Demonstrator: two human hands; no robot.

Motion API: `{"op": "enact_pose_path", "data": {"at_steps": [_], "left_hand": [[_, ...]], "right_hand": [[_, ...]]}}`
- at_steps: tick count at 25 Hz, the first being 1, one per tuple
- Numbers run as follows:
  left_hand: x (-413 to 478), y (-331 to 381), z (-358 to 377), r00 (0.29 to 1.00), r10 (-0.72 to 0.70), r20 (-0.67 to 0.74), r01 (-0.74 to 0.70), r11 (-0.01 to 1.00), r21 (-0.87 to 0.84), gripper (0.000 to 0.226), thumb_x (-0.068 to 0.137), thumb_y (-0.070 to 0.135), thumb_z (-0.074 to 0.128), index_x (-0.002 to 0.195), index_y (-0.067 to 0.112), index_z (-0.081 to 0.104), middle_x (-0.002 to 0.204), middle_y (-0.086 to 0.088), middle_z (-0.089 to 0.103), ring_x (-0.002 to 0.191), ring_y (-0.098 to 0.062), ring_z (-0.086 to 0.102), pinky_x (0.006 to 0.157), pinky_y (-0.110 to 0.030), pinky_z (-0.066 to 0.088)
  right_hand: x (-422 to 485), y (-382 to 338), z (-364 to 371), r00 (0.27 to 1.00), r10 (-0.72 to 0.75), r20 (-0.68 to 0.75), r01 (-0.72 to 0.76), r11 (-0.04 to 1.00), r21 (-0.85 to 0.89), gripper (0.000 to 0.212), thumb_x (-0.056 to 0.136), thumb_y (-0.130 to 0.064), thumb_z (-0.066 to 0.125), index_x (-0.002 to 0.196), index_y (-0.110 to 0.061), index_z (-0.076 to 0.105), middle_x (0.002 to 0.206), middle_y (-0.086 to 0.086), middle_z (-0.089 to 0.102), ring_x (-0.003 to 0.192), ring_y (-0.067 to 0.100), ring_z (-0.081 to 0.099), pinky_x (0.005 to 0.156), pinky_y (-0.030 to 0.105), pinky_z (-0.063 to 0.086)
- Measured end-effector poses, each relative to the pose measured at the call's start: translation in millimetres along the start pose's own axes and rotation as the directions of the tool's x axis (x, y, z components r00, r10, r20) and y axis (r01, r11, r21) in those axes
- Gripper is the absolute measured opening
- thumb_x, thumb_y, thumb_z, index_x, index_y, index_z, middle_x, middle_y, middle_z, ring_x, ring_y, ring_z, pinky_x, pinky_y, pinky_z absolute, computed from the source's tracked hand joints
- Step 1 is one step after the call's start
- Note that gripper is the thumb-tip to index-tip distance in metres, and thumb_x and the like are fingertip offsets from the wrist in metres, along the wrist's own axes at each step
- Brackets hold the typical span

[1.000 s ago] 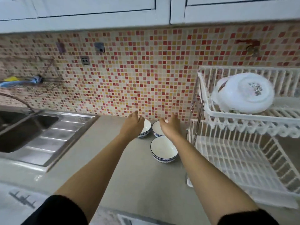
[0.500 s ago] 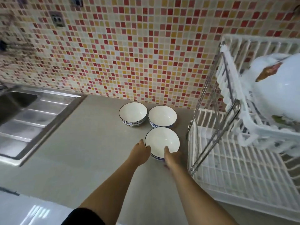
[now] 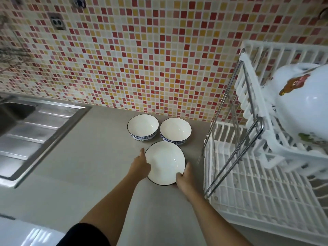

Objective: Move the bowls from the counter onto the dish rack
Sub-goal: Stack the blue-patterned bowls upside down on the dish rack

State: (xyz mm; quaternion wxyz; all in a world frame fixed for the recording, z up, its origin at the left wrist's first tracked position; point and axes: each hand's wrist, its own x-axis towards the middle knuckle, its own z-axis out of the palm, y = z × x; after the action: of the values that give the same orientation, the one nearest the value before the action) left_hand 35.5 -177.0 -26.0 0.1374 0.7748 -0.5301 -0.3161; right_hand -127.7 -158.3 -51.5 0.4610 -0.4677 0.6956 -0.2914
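Seen from above, looking down at a pale grey table [image 3: 74, 174] backed by a mosaic wall [image 3: 142, 55] of red, orange and cream tiles. Near the wall, three white bowls with dark rims, grouped in a triangle. Nearest bowl [image 3: 165, 162] held between both hands and looking raised and tipped a little toward the camera, its rim overlapping the lower edges of the other two. Left hand [image 3: 140, 166] pressed against the left side of that bowl, thumb lying along the rim, fingers hidden beneath; grip closed on the bowl. Right hand [image 3: 184, 176] clasping the lower right edge, thumb over the rim, grip likewise closed on the bowl. Behind the held bowl, a left rear bowl [image 3: 142, 127] and a right rear bowl [image 3: 175, 130], both upright on the table, side by side and nearly touching, each with a blue pattern round the outside. Just right of the held bowl, a white two-tier dish rack [image 3: 257, 189] on chrome supports, its lower tier a bare white grid. On the rack's upper tier, a large white dish [image 3: 305, 103] with a brown and green printed design, resting on its side. Far left of the held bowl, a stainless steel sink [image 3: 35, 126] with a ribbed draining board. On the wall above the sink, a wall socket [image 3: 57, 22]. Black sleeve [image 3: 85, 235] at the left upper arm.
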Motion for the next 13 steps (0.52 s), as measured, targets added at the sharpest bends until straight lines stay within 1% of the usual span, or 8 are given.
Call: {"op": "enact_pose_path", "data": {"at_steps": [1, 2, 4, 5, 8, 9, 11, 13], "left_hand": [[-3, -1, -15, 0.999, -0.007, -0.046, 0.005, 0.999, -0.048, 0.069, 0.084, 0.007, 0.043, 0.148, 0.016, 0.017, 0.124, -0.023, 0.055, 0.111, -0.038, 0.056, 0.092, -0.037, 0.046], [-6, 0, -31, 0.995, -0.017, -0.098, 0.007, 0.995, -0.103, 0.063, 0.084, 0.009, 0.044, 0.145, 0.018, 0.027, 0.119, -0.022, 0.058, 0.107, -0.038, 0.058, 0.09, -0.038, 0.048], [-21, 4, -67, 0.977, 0.004, -0.212, -0.034, 0.99, -0.138, 0.045, 0.088, 0.02, 0.043, 0.133, 0.019, 0.045, 0.111, -0.019, 0.063, 0.1, -0.037, 0.06, 0.085, -0.037, 0.049], [-32, 6, -86, 0.963, 0.046, -0.265, -0.078, 0.991, -0.113, 0.037, 0.092, 0.027, 0.042, 0.127, 0.018, 0.052, 0.108, -0.018, 0.065, 0.098, -0.036, 0.06, 0.081, -0.035, 0.048], [-74, 10, -136, 0.876, 0.178, -0.448, -0.25, 0.962, -0.106, 0.036, 0.097, 0.037, 0.04, 0.119, 0.016, 0.059, 0.1, -0.015, 0.068, 0.087, -0.031, 0.061, 0.073, -0.032, 0.045], [-87, 11, -149, 0.822, 0.21, -0.529, -0.325, 0.936, -0.134, 0.036, 0.097, 0.036, 0.042, 0.119, 0.016, 0.06, 0.101, -0.015, 0.069, 0.086, -0.03, 0.062, 0.073, -0.034, 0.047], [-114, 15, -167, 0.664, 0.25, -0.705, -0.485, 0.861, -0.152, 0.033, 0.096, 0.03, 0.045, 0.12, 0.015, 0.062, 0.103, -0.012, 0.071, 0.089, -0.029, 0.064, 0.075, -0.033, 0.049], [-141, 27, -181, 0.507, 0.267, -0.82, -0.612, 0.781, -0.124, 0.031, 0.096, 0.021, 0.047, 0.121, 0.011, 0.063, 0.1, -0.002, 0.068, 0.086, -0.019, 0.06, 0.068, -0.014, 0.04]], "right_hand": [[-6, -9, 0, 0.997, -0.069, 0.022, 0.069, 0.997, 0.024, 0.05, 0.085, 0.008, 0.037, 0.129, -0.017, 0.037, 0.119, 0.002, 0.047, 0.098, 0.023, 0.051, 0.044, 0.017, 0.052], [-12, -20, 1, 0.991, -0.128, 0.024, 0.128, 0.991, 0.028, 0.055, 0.085, 0.008, 0.037, 0.133, -0.018, 0.035, 0.121, 0.002, 0.049, 0.105, 0.027, 0.051, 0.053, 0.025, 0.056], [-30, -48, 2, 0.969, -0.245, 0.015, 0.245, 0.969, -0.017, 0.056, 0.086, 0.002, 0.042, 0.136, -0.022, 0.033, 0.127, 0.003, 0.056, 0.113, 0.032, 0.055, 0.079, 0.034, 0.053], [-41, -62, 2, 0.951, -0.309, 0.011, 0.309, 0.95, -0.049, 0.056, 0.087, -0.001, 0.044, 0.136, -0.025, 0.032, 0.128, 0.001, 0.057, 0.113, 0.031, 0.056, 0.087, 0.036, 0.051], [-78, -111, -1, 0.899, -0.438, -0.011, 0.438, 0.899, 0.02, 0.055, 0.089, -0.004, 0.046, 0.134, -0.033, 0.032, 0.127, -0.001, 0.06, 0.11, 0.027, 0.059, 0.091, 0.043, 0.051], [-89, -128, -3, 0.89, -0.454, -0.041, 0.456, 0.888, 0.061, 0.054, 0.09, -0.004, 0.047, 0.133, -0.032, 0.033, 0.124, 0.0, 0.061, 0.107, 0.027, 0.06, 0.089, 0.046, 0.052], [-113, -156, -13, 0.865, -0.495, -0.086, 0.501, 0.861, 0.088, 0.045, 0.092, -0.009, 0.046, 0.131, -0.029, 0.039, 0.119, 0.003, 0.065, 0.101, 0.029, 0.062, 0.086, 0.046, 0.054], [-143, -180, -31, 0.789, -0.602, -0.123, 0.61, 0.791, 0.038, 0.034, 0.096, -0.016, 0.044, 0.128, -0.024, 0.049, 0.115, 0.003, 0.066, 0.102, 0.029, 0.062, 0.087, 0.035, 0.05]]}}
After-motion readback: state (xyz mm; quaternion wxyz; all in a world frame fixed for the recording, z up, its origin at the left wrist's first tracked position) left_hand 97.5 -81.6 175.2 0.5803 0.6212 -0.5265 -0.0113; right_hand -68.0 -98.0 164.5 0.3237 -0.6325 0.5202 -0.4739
